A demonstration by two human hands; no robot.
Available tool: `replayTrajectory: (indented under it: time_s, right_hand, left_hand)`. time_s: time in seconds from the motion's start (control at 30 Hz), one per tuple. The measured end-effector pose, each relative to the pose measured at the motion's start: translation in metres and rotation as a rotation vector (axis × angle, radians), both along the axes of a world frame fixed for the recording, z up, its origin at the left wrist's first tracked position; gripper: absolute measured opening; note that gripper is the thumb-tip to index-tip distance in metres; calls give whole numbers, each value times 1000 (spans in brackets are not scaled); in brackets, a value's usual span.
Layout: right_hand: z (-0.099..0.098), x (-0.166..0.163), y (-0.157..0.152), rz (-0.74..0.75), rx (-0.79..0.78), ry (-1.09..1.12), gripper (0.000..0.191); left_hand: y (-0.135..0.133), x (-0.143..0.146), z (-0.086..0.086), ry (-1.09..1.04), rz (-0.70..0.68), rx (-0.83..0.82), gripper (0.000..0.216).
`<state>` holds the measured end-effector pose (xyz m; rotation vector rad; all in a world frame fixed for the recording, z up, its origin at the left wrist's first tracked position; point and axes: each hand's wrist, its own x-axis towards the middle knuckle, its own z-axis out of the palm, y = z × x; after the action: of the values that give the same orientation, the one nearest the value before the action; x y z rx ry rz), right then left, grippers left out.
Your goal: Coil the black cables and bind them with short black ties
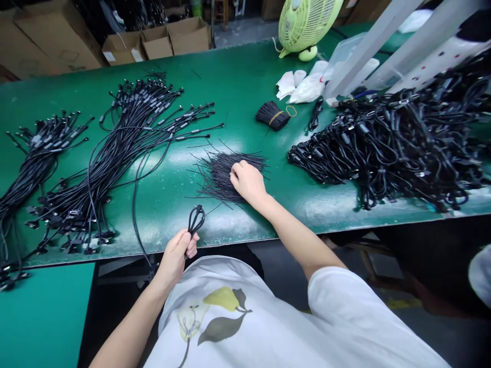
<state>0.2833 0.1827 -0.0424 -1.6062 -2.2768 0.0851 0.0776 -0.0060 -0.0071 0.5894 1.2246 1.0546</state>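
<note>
In the head view my left hand [178, 254] is closed around a folded black cable [196, 219], whose loops stick up past my fingers at the table's front edge. My right hand [247, 180] rests on a loose pile of thin black twist ties [220, 176], fingers curled down into it and pinched together. The fingertips are partly hidden, so how many ties they grip is unclear. Behind the pile lies a bundle of similar ties [271, 115] held by a yellow rubber band.
Long uncoiled cables [126, 128] lie to the left, beside another cable bunch [38, 148]. A large heap of folded cables [376, 143] covers the right side. Farther back are a green fan [307, 23], white crumpled bags [307, 88] and slanted grey posts [372, 48]. Cardboard boxes [187, 37] stand beyond the table.
</note>
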Motion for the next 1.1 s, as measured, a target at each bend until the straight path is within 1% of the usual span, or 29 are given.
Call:
replayTrajectory:
  time_s: [0.1,0.17,0.2,0.27,0.37,0.4,0.43,0.47,0.5,0.57,0.6,0.67,0.73,0.77,0.83,0.9,1.0,1.1]
  right_hand:
    - [7,7,-4,-2,113,90,21]
    - [16,9,-12,11,136,175,24]
    - [20,6,-18,36,121,231,25]
    - [27,-7,-36,152,24,388,23]
    - [29,-34,-73,411,-261,640,17]
    - [28,-42,-85,463,-340,685,16]
    - [27,-47,-95,493,-378,694,16]
    - [26,-51,-104,508,-365,668,16]
    - [26,-53,-109,517,-303,605,18]
    - [27,-53,-114,567,-96,406,22]
    - [30,-52,-114,625,22,302,25]
    - [36,-51,-109,801,212,144,29]
    - [43,-51,-103,989,305,51,33]
    - [46,-51,-101,1052,323,1,34]
    - [52,-53,-98,1109,347,-130,33]
    - [57,-56,-99,1125,401,-270,30]
    - [61,-60,-104,1112,496,-418,27]
    - [64,-65,-111,1116,553,-542,26]
  left_hand:
    - [0,-3,1,-49,53,7,42]
    - [3,-2,3,-97,55,16,41]
    - [5,-1,4,-124,49,25,41]
    - [11,4,7,-180,27,56,47]
    - [20,11,10,-228,-1,117,57]
    - [23,12,10,-224,6,136,56]
    - [25,12,9,-205,23,154,54]
    - [26,11,8,-175,44,175,51]
    - [27,10,5,-130,65,197,49]
    - [28,5,-1,2,81,232,46]
    - [28,2,-4,83,73,245,44]
    - [27,-5,-9,249,26,262,37]
    - [26,-11,-11,378,-41,267,27]
    - [25,-14,-11,410,-77,268,23]
    - [21,-18,-10,393,-157,240,20]
    - [17,-19,-10,278,-216,173,22]
    - [12,-18,-13,127,-230,72,30]
    - [11,-17,-15,79,-227,37,32]
